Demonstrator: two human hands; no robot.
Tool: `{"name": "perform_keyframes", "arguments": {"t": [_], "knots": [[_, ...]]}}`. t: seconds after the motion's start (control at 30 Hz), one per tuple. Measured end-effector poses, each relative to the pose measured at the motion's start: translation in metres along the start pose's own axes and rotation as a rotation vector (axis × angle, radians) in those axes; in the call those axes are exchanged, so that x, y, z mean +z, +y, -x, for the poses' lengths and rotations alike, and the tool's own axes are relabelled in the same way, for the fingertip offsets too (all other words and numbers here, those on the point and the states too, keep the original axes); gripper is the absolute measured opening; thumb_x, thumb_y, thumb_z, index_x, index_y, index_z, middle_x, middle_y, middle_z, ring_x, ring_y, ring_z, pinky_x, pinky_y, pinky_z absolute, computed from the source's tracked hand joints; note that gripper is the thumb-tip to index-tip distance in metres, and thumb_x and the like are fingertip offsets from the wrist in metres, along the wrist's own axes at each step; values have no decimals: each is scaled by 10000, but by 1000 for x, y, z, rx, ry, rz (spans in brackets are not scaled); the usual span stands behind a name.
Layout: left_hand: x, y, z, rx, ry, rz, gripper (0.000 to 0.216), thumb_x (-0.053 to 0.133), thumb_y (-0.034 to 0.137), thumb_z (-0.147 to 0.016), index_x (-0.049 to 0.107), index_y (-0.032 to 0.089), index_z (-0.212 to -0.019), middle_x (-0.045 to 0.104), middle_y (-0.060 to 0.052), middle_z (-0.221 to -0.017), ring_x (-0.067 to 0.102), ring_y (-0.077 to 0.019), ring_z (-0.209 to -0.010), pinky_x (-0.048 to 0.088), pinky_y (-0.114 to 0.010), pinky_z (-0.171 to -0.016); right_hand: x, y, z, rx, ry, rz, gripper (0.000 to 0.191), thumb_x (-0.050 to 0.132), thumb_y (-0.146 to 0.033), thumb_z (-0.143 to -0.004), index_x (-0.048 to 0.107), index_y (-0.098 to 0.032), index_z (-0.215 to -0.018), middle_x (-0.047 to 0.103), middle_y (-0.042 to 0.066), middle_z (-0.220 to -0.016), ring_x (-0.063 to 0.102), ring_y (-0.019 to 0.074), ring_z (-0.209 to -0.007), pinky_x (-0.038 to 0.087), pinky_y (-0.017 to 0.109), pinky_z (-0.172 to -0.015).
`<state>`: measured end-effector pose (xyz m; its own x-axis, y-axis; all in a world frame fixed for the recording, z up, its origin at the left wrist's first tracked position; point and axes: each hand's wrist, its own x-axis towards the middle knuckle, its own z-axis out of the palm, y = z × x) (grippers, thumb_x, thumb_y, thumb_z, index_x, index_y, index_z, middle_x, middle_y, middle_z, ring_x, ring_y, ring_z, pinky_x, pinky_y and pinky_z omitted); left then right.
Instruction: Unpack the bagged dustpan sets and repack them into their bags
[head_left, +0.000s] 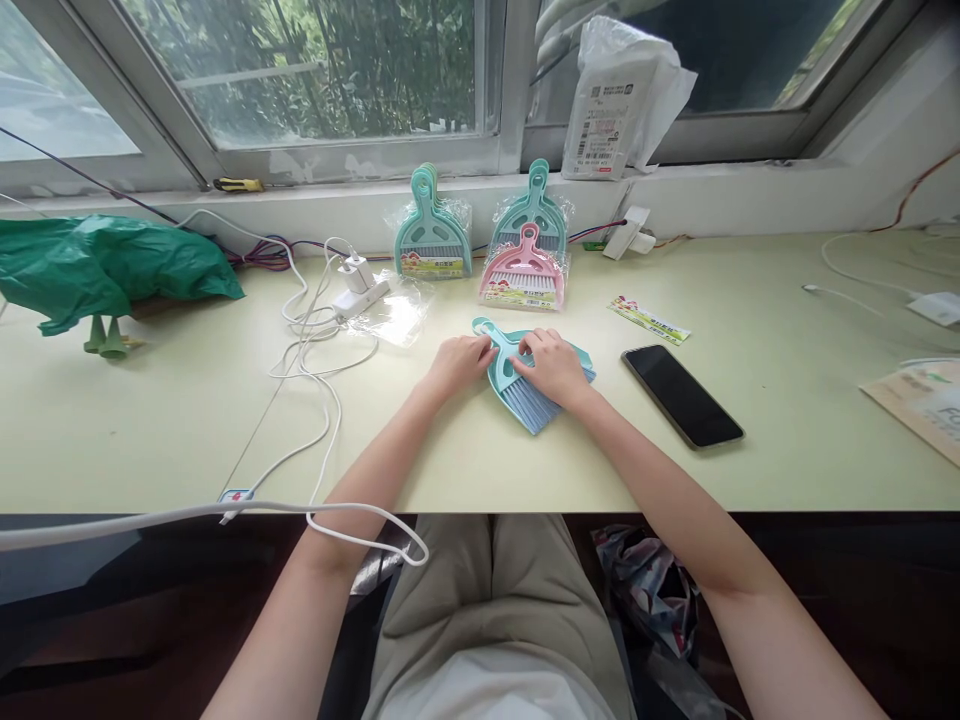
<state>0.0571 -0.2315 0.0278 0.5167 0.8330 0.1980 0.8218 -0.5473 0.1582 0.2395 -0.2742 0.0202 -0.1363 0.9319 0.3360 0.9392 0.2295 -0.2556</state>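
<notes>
A teal hand brush (529, 403) with bluish bristles lies over a matching small dustpan (583, 356) on the table in front of me. My left hand (463, 362) is closed at the handle end, its fingertips pinching the edge there. Bent over the brush's head is my right hand (555, 366), thumb on the near side and fingers on the far side. It hides part of the dustpan. The handles point up and to the left, while the bristles point toward the lower right.
Behind stand wrapped teal dustpan sets (431, 235) and a wrapped pink set (525, 270). A printed label strip (649, 319) and a phone (682, 396) lie right. White cables (304, 345), a power strip (361, 296) and a green bag (112, 270) are left.
</notes>
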Motion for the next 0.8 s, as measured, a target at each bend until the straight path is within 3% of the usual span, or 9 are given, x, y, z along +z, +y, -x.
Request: {"name": "perform_keyframes", "arguments": {"t": [0.2,0.33,0.53,0.7,0.8], "knots": [[-2,6,2,105,-35,66,286,343,317,-957,595,205,-883,686,-67,-880,624,-196,-793,331,-297,-636,0,11,-3,-36,2,-3,174,549,-367,-875,602,-203,-902,652,82,-998,529,270,-1009,403,371,-857],[-5,10,2,236,-21,48,197,427,235,-886,602,177,-818,660,-63,-867,609,-184,-809,374,-297,-708,0,21,-6,-57,-9,-45,155,568,-362,-871,611,-218,-911,667,70,-1023,528,278,-1026,395,400,-872],[-1,2,1,397,97,-122,141,492,200,-846,626,171,-882,638,-82,-940,580,-211,-909,397,-340,-814,3,27,-7,-71,7,-94,155,583,-369,-861,629,-227,-901,677,69,-1024,523,285,-1025,394,416,-866],[5,-14,-1,389,258,-231,212,513,133,-844,596,176,-1034,601,-107,-1125,539,-233,-1020,415,-349,-830,6,29,-10,-102,5,-161,156,608,-373,-843,637,-222,-869,676,68,-1017,522,282,-1020,404,414,-860],[7,-19,-1,442,288,-260,266,474,101,-873,579,187,-1101,604,-90,-1158,552,-212,-1035,430,-327,-843,8,32,-11,-126,2,-212,146,612,-363,-838,640,-222,-865,675,64,-1002,527,275,-999,412,412,-861]]}}
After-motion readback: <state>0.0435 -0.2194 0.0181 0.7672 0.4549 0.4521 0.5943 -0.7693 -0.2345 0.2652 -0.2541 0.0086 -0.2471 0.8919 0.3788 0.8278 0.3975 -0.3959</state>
